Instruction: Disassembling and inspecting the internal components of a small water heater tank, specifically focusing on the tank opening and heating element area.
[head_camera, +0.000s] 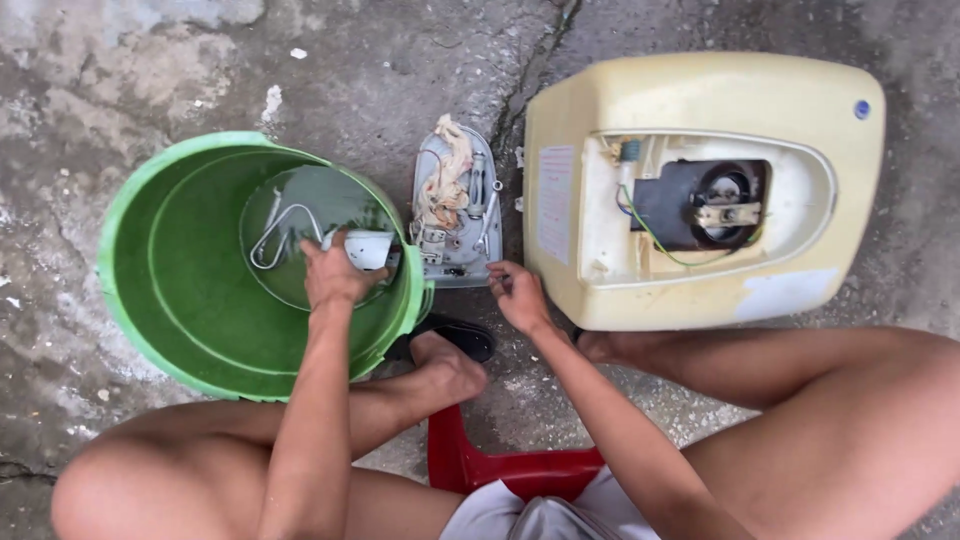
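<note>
My left hand (335, 272) is inside a green plastic bucket (150, 290) and grips a small white cup-like part (368, 248) near the bucket's right wall. A bent metal heating element (282, 232) lies in shallow water at the bucket's bottom, just left of that hand. My right hand (518, 295) rests on the ground with fingers curled, touching the lower right corner of a grey cover panel (457, 215) that carries a dirty rag (446, 165), screws and small tools. What lies under its fingers is hidden.
A cream-yellow water heater body (700, 100) lies on its back at the right, its opening showing a black plate and coloured wires (700, 205). I sit on a low red stool (500, 465) with bare knees spread. The ground is cracked concrete (400, 70).
</note>
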